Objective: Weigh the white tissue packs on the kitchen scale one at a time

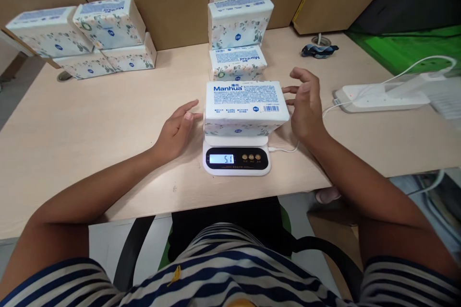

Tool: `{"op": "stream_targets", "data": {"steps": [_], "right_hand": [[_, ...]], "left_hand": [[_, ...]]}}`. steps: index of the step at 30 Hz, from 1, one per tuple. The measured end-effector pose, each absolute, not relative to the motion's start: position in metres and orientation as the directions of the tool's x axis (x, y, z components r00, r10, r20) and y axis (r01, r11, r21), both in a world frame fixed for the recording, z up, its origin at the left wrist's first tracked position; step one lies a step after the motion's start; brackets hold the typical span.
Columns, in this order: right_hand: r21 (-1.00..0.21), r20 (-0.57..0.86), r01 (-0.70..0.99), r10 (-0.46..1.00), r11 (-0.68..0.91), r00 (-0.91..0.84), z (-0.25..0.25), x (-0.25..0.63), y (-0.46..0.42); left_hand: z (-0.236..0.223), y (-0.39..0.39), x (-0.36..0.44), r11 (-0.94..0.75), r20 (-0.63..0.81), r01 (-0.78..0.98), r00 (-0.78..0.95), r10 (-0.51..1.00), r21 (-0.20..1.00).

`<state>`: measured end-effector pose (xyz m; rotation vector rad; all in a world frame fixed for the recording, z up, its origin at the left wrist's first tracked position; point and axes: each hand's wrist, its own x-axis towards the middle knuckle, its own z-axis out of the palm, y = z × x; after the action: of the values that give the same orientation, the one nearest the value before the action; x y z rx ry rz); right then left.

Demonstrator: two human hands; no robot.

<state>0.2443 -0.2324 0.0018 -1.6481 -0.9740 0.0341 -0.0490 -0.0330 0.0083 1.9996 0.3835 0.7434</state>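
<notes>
A white tissue pack (248, 105) with blue "Manhua" print rests on a small white digital scale (236, 172). The scale's lit display reads about 5.1. At the pack's left side is my left hand (176, 129), fingers stretched out, with fingertips close to or touching its edge. On the other side my right hand (306, 105) has its fingers apart and slightly curled, beside the pack's right end. Neither hand grips the pack. Some right fingertips are partly hidden, so contact there is unclear.
Behind the scale stand several stacked tissue packs (239, 24). More packs (108, 24) are piled at the back left. Cardboard boxes (144, 0) line the table's rear edge. A white power strip (382, 98) with cables and a dark blue patterned item (319, 51) lie on the right.
</notes>
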Motion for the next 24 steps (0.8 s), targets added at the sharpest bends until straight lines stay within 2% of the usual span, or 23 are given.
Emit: {"op": "stream_targets", "data": {"steps": [4,8,12,14,19,24], "right_hand": [[-0.786,0.527,0.618,0.531,0.006,0.664,0.006,0.245,-0.234],[-0.779,0.501,0.623,0.529,-0.069,0.685,0.007,0.254,-0.237],[-0.742,0.550,0.666,0.500,-0.075,0.669,0.005,0.257,-0.237],[-0.732,0.566,0.678,0.496,-0.064,0.659,0.006,0.253,-0.237],[-0.751,0.585,0.660,0.489,0.023,0.648,0.007,0.243,-0.239],[-0.742,0.578,0.670,0.540,0.033,0.612,0.008,0.243,-0.242]], "left_hand": [[0.003,-0.028,-0.049,-0.481,0.350,-0.042,0.741,0.573,0.876],[-0.010,-0.019,-0.049,-0.389,0.264,0.000,0.734,0.625,0.921],[-0.023,-0.010,-0.049,-0.446,0.315,0.016,0.685,0.657,0.895],[-0.025,-0.007,-0.049,-0.475,0.337,0.031,0.664,0.668,0.880],[-0.018,-0.010,-0.053,-0.444,0.279,0.064,0.696,0.661,0.894],[-0.011,-0.011,-0.055,-0.429,0.269,0.048,0.713,0.647,0.902]]}}
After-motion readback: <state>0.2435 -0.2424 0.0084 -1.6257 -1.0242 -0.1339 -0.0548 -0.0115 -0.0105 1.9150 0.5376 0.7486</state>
